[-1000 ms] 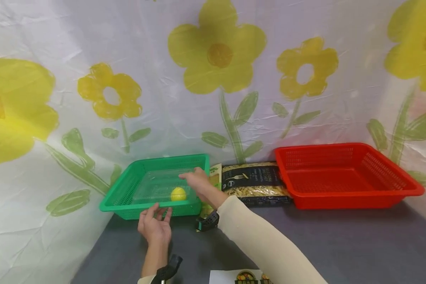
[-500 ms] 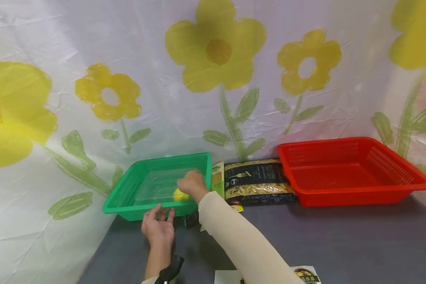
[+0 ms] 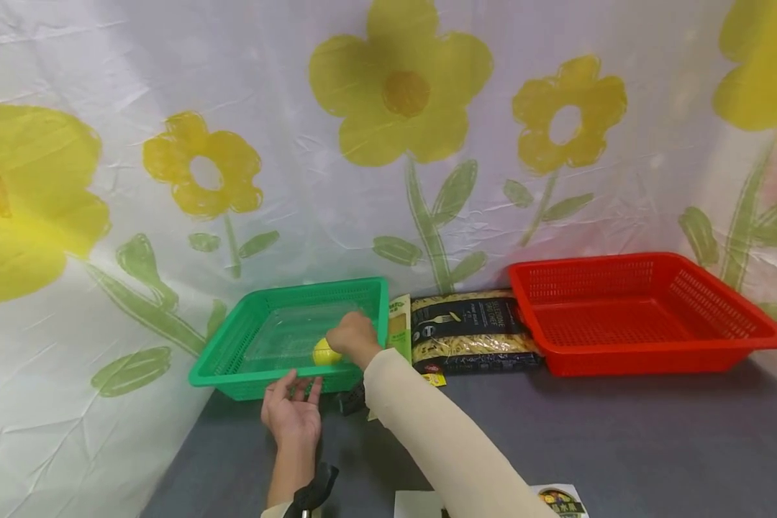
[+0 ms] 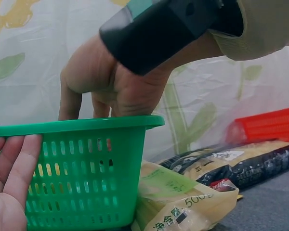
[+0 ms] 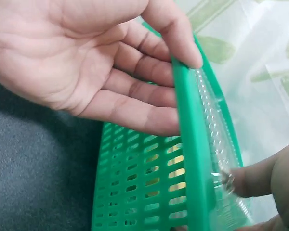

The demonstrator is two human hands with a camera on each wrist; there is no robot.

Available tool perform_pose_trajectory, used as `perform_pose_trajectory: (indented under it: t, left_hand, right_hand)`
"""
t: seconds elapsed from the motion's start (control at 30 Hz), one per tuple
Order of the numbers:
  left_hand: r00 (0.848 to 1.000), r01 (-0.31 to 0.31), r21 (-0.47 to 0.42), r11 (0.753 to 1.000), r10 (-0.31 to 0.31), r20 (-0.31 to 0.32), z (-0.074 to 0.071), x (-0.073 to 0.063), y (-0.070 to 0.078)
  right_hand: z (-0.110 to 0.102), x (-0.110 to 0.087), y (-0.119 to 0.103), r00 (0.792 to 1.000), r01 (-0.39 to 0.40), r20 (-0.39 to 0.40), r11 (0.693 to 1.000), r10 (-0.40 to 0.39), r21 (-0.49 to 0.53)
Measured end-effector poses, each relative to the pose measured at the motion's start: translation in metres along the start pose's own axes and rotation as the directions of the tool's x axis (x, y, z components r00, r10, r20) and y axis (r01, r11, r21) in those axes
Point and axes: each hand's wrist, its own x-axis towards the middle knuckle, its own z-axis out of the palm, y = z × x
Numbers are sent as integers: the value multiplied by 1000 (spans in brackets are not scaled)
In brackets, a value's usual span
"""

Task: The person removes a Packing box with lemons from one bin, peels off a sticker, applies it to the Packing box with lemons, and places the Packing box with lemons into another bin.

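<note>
Inside the green basket (image 3: pixel 239 388) lies a clear plastic container (image 3: pixel 283 338), with a yellow ball (image 3: pixel 324 352) at its front right. My right hand (image 3: pixel 355 338) reaches over the basket's front right corner and pinches the container's edge; in the right wrist view the thumb (image 5: pixel 255 178) presses on the ribbed clear plastic. My left hand (image 3: pixel 293 417) grips the basket's front rim, thumb on top and fingers (image 4: pixel 26 161) against the slotted wall below. In the head view the right hand partly covers the ball. Its fingertips are hidden behind the basket wall in the left wrist view.
A black pasta bag (image 3: pixel 469 331) lies between the green basket and a red basket (image 3: pixel 647 360) on the right. A yellow-green food packet (image 4: pixel 188 197) leans by the green basket. A printed sheet (image 3: pixel 560 500) lies at the table's front. A flowered curtain hangs behind.
My right hand has moved from above the container, fingers outstretched, down to its front right edge and closed there. The left hand has stayed on the rim.
</note>
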Motion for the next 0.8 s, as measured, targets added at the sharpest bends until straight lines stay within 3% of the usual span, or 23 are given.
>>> perform_pose_trajectory:
  t: [0.23,0.53,0.8]
  left_hand:
    - [1000,-2,5,1000,2,0,1,-1,-1]
    - [1000,-3,4,1000,3,4,1,-3,1]
    - [1000,5,13,1000,-5,5,0,-2,0]
  right_hand:
    - [-11,-4,5,1000,-4,28,973,-3,230]
    - [-13,-10,8,999,36,-51,925,-18,378]
    - [-19,-19,9,994,92,-93,894,-57,438]
